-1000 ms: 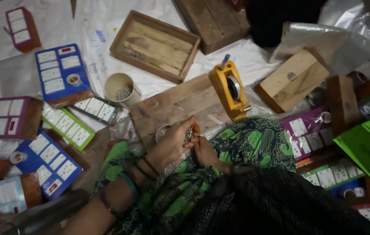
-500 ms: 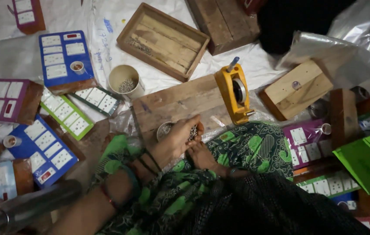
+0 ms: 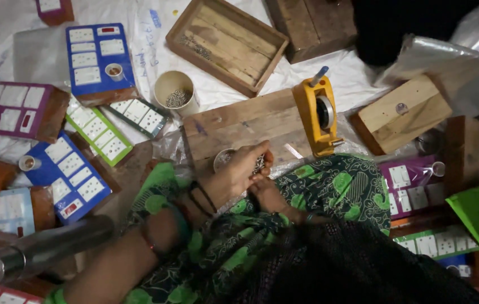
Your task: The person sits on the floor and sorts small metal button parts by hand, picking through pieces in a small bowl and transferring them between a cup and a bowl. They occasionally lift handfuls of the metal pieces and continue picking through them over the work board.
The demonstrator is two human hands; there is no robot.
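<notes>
Closest to us, we are seeing a lap draped in green-patterned cloth [image 3: 329,191], its lower half sinking into shadow. Just above it, our left hand [image 3: 239,171] is curling its fingers around a small cluster of shiny metal pieces [image 3: 259,164], too tiny to identify. Our right hand [image 3: 267,194] is tucking in underneath, half hidden by the left; we cannot tell how its fingers are set. Beside the left hand a small round tin [image 3: 222,159] is peeking out, mostly covered. Both are working at the near edge of a wooden board [image 3: 239,126], where a yellow hand press [image 3: 318,115] is standing. Farther off, a paper cup [image 3: 175,90] is holding more metal bits, and a wooden tray [image 3: 228,42] is lying beyond.
</notes>
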